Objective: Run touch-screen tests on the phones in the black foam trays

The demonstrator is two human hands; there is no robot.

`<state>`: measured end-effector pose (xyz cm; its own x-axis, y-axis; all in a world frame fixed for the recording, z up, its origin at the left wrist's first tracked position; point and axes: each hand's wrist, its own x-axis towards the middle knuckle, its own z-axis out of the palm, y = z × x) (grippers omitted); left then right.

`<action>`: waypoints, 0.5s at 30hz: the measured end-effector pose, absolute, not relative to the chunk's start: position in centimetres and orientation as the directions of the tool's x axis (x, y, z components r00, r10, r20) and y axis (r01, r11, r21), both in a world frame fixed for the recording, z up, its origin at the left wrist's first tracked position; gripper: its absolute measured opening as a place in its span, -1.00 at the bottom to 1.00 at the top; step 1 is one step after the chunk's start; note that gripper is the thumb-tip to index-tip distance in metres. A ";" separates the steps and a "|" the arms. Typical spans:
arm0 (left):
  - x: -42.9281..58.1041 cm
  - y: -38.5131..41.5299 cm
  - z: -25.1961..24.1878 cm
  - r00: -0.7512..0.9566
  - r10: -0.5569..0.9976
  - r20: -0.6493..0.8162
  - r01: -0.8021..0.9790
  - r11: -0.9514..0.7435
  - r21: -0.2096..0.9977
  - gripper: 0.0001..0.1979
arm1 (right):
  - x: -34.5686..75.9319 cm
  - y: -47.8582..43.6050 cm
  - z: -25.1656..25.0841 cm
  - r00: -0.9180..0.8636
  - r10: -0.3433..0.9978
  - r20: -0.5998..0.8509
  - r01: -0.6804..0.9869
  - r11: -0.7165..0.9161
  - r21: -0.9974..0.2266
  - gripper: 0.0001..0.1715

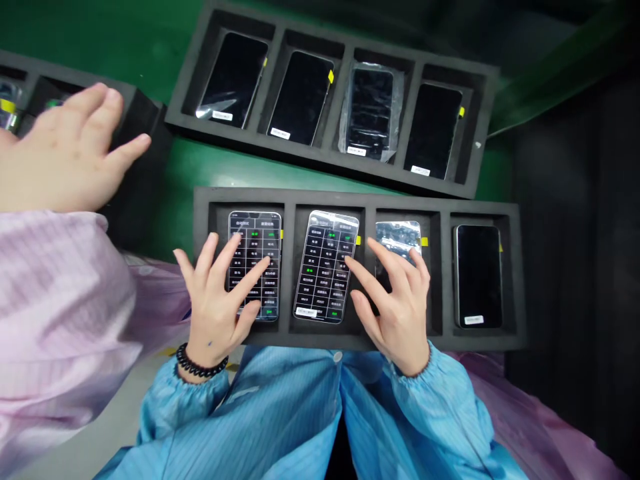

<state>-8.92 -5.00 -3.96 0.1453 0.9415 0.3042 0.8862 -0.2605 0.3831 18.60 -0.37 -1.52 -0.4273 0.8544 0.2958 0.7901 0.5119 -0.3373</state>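
My left hand [219,283], fingers spread, is over the leftmost smartphone [255,223], its index fingertip at the lit screen. That screen carries a grid of menu buttons, a few in green. My right hand [400,303] is open too, with its index fingertip at the right edge of the second smartphone [323,273], which displays a similar grid. Partly under my right hand lies a third phone [397,233] with a dark, reflective screen. A fourth phone [479,273], screen dark, occupies the right compartment. All lie in a black foam tray [330,197].
Behind is another foam tray [320,150] with several dark phones [300,93], one in clear plastic wrap [373,110]. At left, a co-worker's hand [70,147] in a pink sleeve reaches over a further tray [133,100]. The tabletop [210,163] is green.
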 end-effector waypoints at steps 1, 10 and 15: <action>-8.9 -5.1 -3.9 0.120 0.940 0.320 0.885 -0.247 0.395 -0.49 | 18.9 -0.5 -1.5 -0.400 0.857 0.325 0.783 0.504 -0.364 -0.58; -9.1 -6.0 -2.8 0.311 0.857 0.411 0.821 -0.460 0.338 -0.39 | 25.9 -1.9 -0.6 0.093 0.910 0.404 0.874 0.120 -0.470 -0.49; -7.5 -6.5 -3.1 0.499 0.831 0.245 0.759 -0.556 0.338 -0.21 | 31.2 -2.4 -1.7 0.317 0.922 0.221 0.859 -0.181 -0.479 -0.30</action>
